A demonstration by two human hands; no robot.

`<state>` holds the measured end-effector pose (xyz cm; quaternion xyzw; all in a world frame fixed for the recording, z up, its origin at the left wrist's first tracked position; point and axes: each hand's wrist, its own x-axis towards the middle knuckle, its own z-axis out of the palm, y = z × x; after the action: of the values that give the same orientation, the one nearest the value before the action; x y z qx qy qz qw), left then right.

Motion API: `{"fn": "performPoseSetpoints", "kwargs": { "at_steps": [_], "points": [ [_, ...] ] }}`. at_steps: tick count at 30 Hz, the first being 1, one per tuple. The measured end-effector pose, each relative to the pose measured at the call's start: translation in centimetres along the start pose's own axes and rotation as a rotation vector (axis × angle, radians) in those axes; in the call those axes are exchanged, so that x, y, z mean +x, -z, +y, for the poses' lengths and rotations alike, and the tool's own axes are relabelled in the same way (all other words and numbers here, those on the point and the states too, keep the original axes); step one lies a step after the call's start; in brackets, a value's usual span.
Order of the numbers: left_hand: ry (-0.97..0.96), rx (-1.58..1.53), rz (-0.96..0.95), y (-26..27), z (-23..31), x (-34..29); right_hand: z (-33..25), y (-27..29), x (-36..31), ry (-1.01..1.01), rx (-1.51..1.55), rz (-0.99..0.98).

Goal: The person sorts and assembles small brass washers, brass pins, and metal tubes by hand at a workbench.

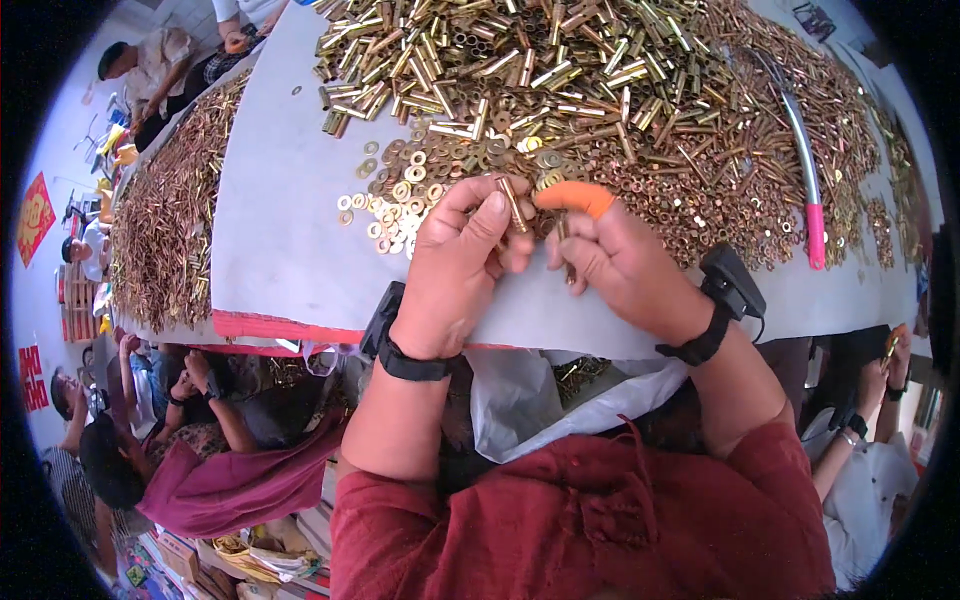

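Grey-white desk (275, 200) fills the middle of a busy room, with a second heap of metal parts (165, 210) at nine o'clock and a seated co-worker in purple (235, 480) toward eight o'clock. Taking the hands as the clock's centre, a big pile of brassy tubes (530, 75) spreads at twelve, flat washers (410, 185) lie near ten, small nuts (690, 205) cover the patch toward three, and a bar with a pink handle (803, 155) rests beyond them. As far as can be judged, one piece is midway through being handled and plenty of loose parts remain; whether any in the piles are finished cannot be told. Left hand (462, 228) pinches a bronze-coloured tube (514, 207) between thumb and fingers, its upper end tilted toward eleven and its lower end toward five. Right hand (612, 245), just beside it, is curled narrowly around a slim metal piece (564, 238), partly hidden, while its finger in an orange cover (580, 197) points toward nine, near the tube. Left forearm comes in from seven o'clock, the right from between four and five, both wrists raised over the desk's near edge
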<state>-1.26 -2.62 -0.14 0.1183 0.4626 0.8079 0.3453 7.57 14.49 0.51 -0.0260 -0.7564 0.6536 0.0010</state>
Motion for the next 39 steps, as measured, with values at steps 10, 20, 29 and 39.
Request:
{"fn": "performPoseSetpoints", "kwargs": {
  "at_steps": [10, 20, 29, 39],
  "points": [
    [0.041, -0.082, 0.017, 0.3, 0.7, 0.2, 1.1, -1.2, 0.4, 0.085, -0.107, 0.103],
    [-0.084, 0.122, 0.030, 0.2, -1.8, 1.5, 2.6, -0.8, -0.4, 0.059, -0.070, 0.076],
    [-0.164, 0.105, 0.021, 0.4, -2.0, 0.8, 2.4, -1.3, 0.1, -0.020, -0.011, 0.165],
    [-0.030, 0.067, -0.011, -0.1, -2.0, 0.9, 2.1, -1.4, 0.4, 0.055, 0.069, 0.215]
  ]
}}
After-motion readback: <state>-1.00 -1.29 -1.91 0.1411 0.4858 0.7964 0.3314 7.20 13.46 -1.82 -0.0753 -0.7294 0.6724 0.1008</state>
